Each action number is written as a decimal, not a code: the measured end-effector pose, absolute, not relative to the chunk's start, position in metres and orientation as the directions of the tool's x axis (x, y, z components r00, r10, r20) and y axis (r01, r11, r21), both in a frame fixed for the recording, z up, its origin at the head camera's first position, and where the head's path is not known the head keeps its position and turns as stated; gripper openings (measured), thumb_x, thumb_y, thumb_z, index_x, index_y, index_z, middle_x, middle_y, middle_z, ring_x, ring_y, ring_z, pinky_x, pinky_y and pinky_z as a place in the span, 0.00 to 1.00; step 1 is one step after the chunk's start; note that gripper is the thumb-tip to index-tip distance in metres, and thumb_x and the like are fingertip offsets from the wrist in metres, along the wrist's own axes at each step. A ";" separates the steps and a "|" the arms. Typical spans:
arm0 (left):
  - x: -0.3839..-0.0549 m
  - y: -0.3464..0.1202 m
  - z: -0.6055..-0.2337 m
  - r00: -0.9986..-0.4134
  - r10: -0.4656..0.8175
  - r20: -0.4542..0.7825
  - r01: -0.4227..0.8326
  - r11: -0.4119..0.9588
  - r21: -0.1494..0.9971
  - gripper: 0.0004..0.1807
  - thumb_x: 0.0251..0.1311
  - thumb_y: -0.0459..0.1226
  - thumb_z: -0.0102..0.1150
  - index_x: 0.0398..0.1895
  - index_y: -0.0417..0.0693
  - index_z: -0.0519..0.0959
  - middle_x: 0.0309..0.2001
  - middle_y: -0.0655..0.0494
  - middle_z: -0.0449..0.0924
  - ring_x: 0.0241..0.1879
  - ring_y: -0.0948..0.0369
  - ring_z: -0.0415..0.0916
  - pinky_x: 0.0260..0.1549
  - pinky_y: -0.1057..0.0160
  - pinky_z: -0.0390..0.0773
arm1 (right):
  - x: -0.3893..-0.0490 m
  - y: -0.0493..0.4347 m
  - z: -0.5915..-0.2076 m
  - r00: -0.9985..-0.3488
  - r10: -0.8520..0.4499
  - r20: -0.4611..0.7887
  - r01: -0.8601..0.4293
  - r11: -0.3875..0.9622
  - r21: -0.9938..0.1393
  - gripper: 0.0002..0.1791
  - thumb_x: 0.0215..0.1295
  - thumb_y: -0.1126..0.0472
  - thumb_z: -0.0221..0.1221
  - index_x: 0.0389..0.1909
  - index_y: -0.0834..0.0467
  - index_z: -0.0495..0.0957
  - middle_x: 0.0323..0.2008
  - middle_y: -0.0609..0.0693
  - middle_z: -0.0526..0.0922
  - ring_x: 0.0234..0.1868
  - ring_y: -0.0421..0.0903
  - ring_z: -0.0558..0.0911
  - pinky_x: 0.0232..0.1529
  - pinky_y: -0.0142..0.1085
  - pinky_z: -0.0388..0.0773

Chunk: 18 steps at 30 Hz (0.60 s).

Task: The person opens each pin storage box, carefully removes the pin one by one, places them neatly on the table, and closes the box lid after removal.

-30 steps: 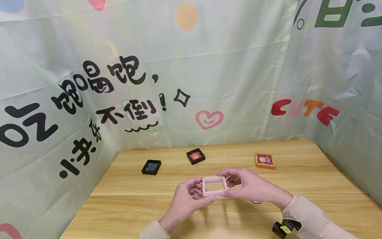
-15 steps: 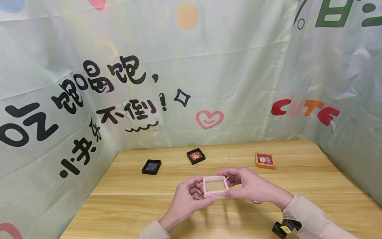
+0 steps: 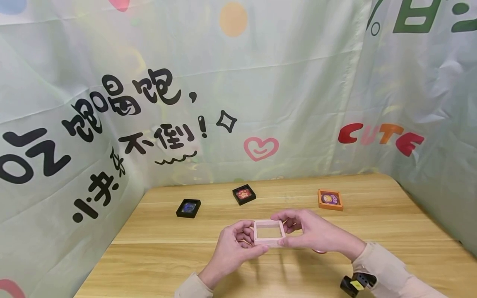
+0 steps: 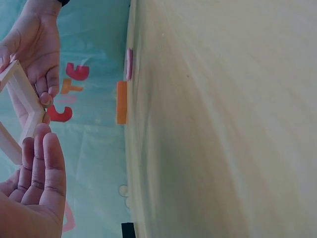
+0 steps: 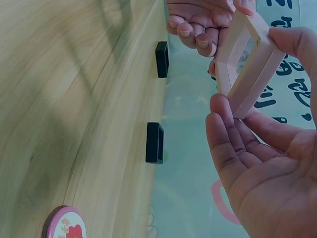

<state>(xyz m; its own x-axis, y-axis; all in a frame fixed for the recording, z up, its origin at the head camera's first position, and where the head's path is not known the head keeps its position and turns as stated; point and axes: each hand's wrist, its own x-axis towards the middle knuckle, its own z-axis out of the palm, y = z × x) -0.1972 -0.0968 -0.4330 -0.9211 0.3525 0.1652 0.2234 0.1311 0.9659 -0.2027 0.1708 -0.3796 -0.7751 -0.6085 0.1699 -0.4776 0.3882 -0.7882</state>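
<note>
A square, pale pink display frame with a see-through middle is raised off the table in the head view, tilted toward the camera. My left hand holds its left side, thumb at the lower edge and curled fingers behind. At the right side, my right hand pinches it between thumb below and forefinger above. From the right wrist, the pink frame shows a seam along its thick side, with the right thumb on one corner. Below the right hand lies a round badge with a pink rim, mostly hidden in the head view.
Two black frames, one with a blue picture and one with a red picture, lie toward the back of the wooden table. An orange frame with a purple picture is at back right. A printed cloth hangs behind.
</note>
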 end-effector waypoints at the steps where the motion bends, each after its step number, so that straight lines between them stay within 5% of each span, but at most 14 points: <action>1: -0.197 -0.097 -0.433 -0.921 0.353 0.165 0.223 0.130 0.966 0.31 0.52 0.36 0.82 0.59 0.37 0.82 0.38 0.56 0.85 0.34 0.65 0.84 0.37 0.70 0.89 | -0.203 0.171 -0.380 -0.775 -0.608 0.171 -0.481 0.393 -0.784 0.30 0.67 0.53 0.72 0.64 0.67 0.79 0.48 0.50 0.88 0.46 0.35 0.83 0.50 0.32 0.86; 18: -0.198 -0.090 -0.433 -0.907 0.390 0.162 0.242 0.167 0.956 0.34 0.51 0.34 0.84 0.63 0.40 0.81 0.40 0.56 0.83 0.35 0.65 0.85 0.38 0.69 0.90 | -0.202 0.171 -0.377 -0.799 -0.578 0.165 -0.543 0.577 -0.610 0.36 0.57 0.45 0.77 0.64 0.57 0.82 0.53 0.43 0.86 0.55 0.42 0.82 0.58 0.46 0.85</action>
<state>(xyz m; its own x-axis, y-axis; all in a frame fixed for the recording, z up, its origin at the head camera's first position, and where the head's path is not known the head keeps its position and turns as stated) -0.1980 -0.0903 -0.4329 -0.9065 0.3900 0.1615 0.2420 0.1667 0.9558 -0.2020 0.1709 -0.3767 -0.7993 -0.5778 0.1650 -0.5430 0.5768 -0.6103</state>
